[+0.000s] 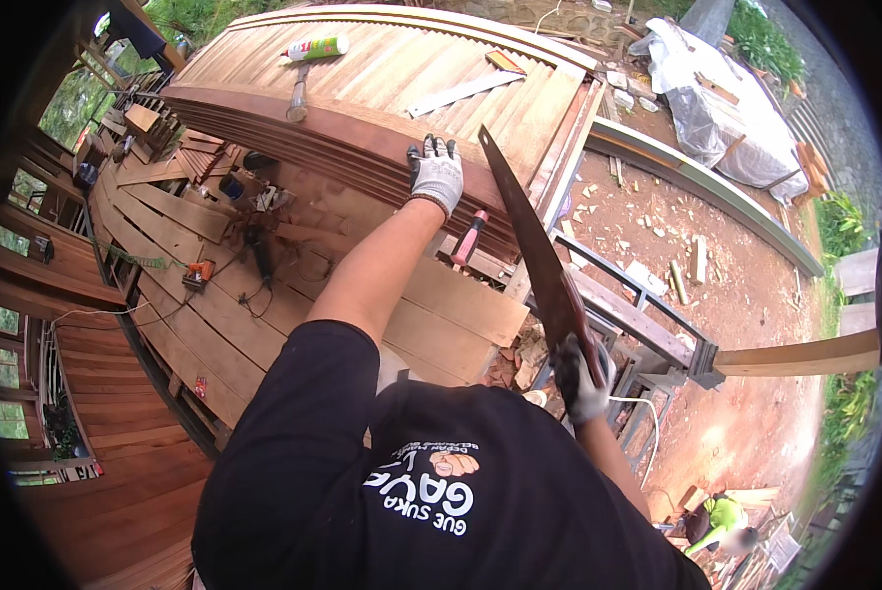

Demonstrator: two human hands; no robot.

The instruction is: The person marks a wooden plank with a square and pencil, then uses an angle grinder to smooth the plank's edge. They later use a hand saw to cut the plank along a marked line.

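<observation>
My left hand [436,177], in a grey glove with dark fingertips, lies with its fingers stretched out on the near edge of a stack of louvered wooden panels [382,64]. My right hand [583,383], also gloved, is closed around the handle of a handsaw [539,261]. The long dark blade points up and away, its tip beside the panels' right part. Whether the blade touches the wood, I cannot tell. Below my left hand a tool with a pink and black handle [470,236] sticks out near the panel edge.
On the panels lie a try square [470,88], a green and white bottle [315,47] and a short brown-ended tool [298,98]. An orange power tool [200,273] with a cable rests on planks at left. A person in bright yellow-green [721,516] crouches at lower right.
</observation>
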